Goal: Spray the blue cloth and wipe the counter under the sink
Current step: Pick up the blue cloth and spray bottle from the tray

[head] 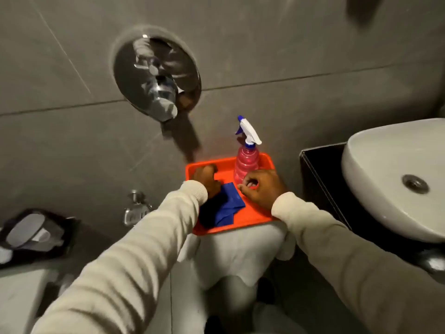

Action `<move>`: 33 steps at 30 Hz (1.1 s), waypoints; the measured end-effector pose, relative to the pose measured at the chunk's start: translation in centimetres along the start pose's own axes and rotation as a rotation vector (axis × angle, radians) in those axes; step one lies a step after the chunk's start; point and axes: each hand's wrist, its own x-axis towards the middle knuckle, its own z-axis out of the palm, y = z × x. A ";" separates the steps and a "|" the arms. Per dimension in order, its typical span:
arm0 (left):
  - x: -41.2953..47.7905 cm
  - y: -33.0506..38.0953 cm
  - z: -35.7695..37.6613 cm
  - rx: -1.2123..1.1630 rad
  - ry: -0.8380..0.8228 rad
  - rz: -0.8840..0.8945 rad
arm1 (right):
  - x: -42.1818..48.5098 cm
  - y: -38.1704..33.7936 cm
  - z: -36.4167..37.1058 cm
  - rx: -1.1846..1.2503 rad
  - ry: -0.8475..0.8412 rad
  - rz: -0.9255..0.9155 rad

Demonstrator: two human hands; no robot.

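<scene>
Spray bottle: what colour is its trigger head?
White with blue nozzle and collar, on the spray bottle, seen in the head view.

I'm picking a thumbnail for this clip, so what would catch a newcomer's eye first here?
The bright orange tray at centre stands out against the grey tiles, with a pink spray bottle upright at its back right and the blue cloth lying at its front. Both hands reach into it: the left hand on the cloth, the right hand at the bottle's base. The white sink sits to the right.
</scene>
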 end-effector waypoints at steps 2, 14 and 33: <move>1.0 -0.5 1.3 0.129 -0.147 -0.127 | 1.0 1.8 0.3 0.059 0.026 0.111; 6.9 -1.7 2.9 0.178 -0.536 -0.328 | 11.5 5.2 0.9 0.422 0.017 0.082; 1.2 -1.8 -1.6 -0.844 -0.294 -0.127 | 11.2 -0.4 -7.5 0.172 -0.695 -0.207</move>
